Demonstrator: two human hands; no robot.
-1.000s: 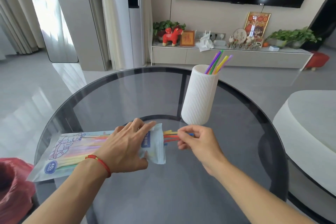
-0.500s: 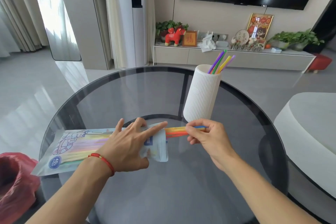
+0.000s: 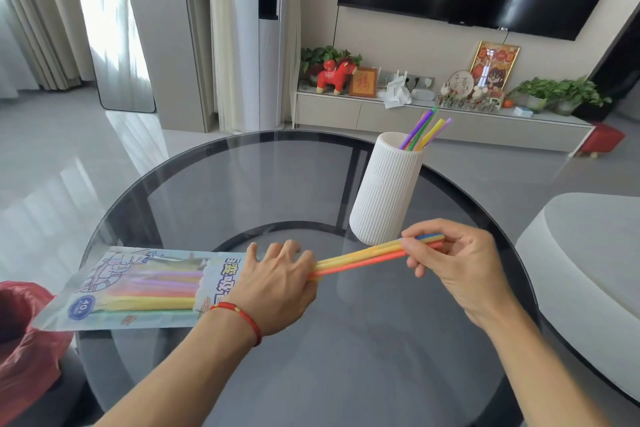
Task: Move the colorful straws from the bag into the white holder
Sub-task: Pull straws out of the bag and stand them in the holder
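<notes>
A clear printed bag (image 3: 138,288) of colorful straws lies flat on the round glass table (image 3: 242,184), at the left. My left hand (image 3: 277,282) presses down on the bag's open right end, its fingers curled over the mouth. My right hand (image 3: 450,260) pinches a small bunch of straws (image 3: 360,258), yellow, orange and blue, drawn most of the way out of the bag toward the right. The ribbed white holder (image 3: 386,194) stands upright just behind the bunch, with several straws (image 3: 424,130) leaning in it.
A red plastic bag (image 3: 24,350) sits at the table's left edge. A pale rounded seat (image 3: 588,270) lies to the right. A low TV cabinet (image 3: 440,121) with plants and ornaments runs along the far wall.
My right hand has pulled the bunch of straws further right, out of the bag. My left hand has stayed on the bag's mouth, with its fingers curling in.
</notes>
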